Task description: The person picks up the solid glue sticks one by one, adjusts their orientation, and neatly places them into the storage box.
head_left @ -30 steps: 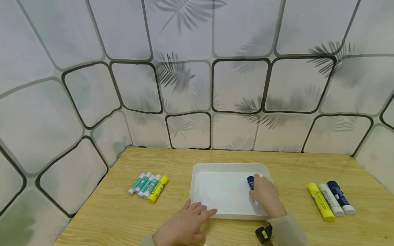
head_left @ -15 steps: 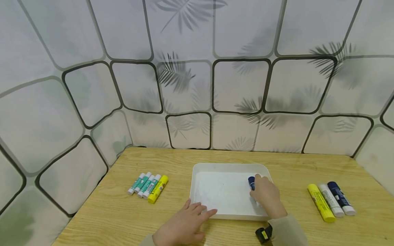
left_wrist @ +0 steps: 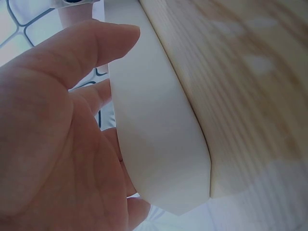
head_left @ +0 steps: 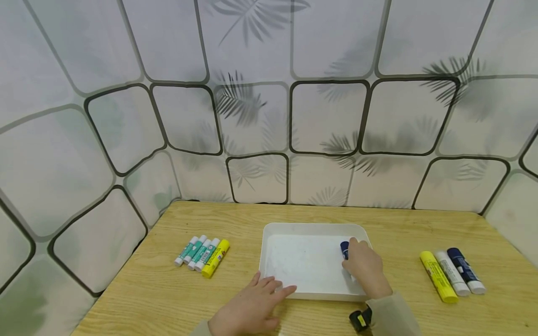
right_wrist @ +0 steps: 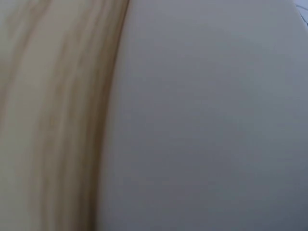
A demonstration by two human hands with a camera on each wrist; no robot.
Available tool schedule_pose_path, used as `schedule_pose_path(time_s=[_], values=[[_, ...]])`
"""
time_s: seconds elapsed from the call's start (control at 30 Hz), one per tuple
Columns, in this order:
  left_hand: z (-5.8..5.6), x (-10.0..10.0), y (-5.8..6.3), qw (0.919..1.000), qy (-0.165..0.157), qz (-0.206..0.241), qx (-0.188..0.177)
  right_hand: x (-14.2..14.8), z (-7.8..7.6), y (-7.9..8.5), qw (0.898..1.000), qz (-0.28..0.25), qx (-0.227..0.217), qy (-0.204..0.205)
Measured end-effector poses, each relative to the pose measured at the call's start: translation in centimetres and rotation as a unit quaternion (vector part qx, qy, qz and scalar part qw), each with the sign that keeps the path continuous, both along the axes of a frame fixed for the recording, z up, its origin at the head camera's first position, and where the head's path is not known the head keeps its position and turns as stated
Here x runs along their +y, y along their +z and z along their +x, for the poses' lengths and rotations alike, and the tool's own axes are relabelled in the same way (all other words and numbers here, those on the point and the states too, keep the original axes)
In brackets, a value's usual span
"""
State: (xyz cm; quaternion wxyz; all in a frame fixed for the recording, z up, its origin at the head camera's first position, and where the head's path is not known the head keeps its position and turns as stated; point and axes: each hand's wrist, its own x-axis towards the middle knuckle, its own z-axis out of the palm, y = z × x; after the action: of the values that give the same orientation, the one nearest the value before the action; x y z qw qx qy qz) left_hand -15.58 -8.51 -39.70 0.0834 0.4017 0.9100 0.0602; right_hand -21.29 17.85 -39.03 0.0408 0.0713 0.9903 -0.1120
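Observation:
My right hand reaches into the right side of a shallow white tray and holds a glue stick with a dark blue cap. Most of that stick is hidden under the fingers. My left hand rests at the tray's front left rim with its fingers spread. In the left wrist view, the thumb of the left hand lies near the tray's outer wall, and the other fingers pass behind the rim. The right wrist view shows only the tray's wall and wood, without the hand.
On the left of the wooden table lie several green-and-white glue sticks beside a yellow one. At the right lie a yellow glue stick, a white one and a dark blue one. A patterned curtain hangs behind.
The right hand and the blue-capped glue stick have shifted slightly to the right within the tray. My left hand and the tray have stayed put.

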Motion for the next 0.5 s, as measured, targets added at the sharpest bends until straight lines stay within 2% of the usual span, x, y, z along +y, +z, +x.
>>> schedule_pose_path(time_s=[0.5], values=[[-0.01, -0.06, -0.05, 0.9999, -0.004, 0.004, 0.01, 0.32, 0.17, 0.12, 1.0, -0.001, 0.003, 0.007]])
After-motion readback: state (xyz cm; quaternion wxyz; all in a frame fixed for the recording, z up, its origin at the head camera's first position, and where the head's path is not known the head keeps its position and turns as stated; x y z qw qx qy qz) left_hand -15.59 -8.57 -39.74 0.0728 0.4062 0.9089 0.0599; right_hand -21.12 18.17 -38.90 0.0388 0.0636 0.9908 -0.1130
